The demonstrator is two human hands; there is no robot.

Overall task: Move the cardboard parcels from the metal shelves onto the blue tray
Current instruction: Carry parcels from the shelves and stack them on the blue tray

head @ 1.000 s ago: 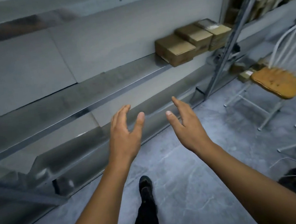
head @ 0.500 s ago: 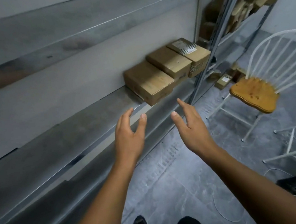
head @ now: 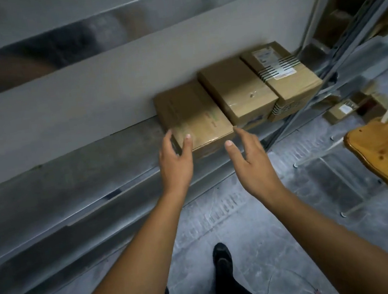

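Your left grip (head: 177,165) spreads open around the left corner of the nearest parcel (head: 191,112) on the metal shelf (head: 79,162), perhaps touching; blur hides that. Your right grip (head: 252,166), open and empty, hangs just beside the right corner, ready to squeeze from both sides.

Below me lies a mottled grey floor (head: 261,236), dimly lit. A pale wall (head: 83,99) faces me. To my right stands a white-framed chair (head: 386,153) with a tan wooden seat.

Left of the nearest parcel (head: 191,115), bare metal shelf (head: 91,165), open for a hand. On its right, tight against the middle parcel (head: 237,87); behind, close against the wall (head: 82,92).
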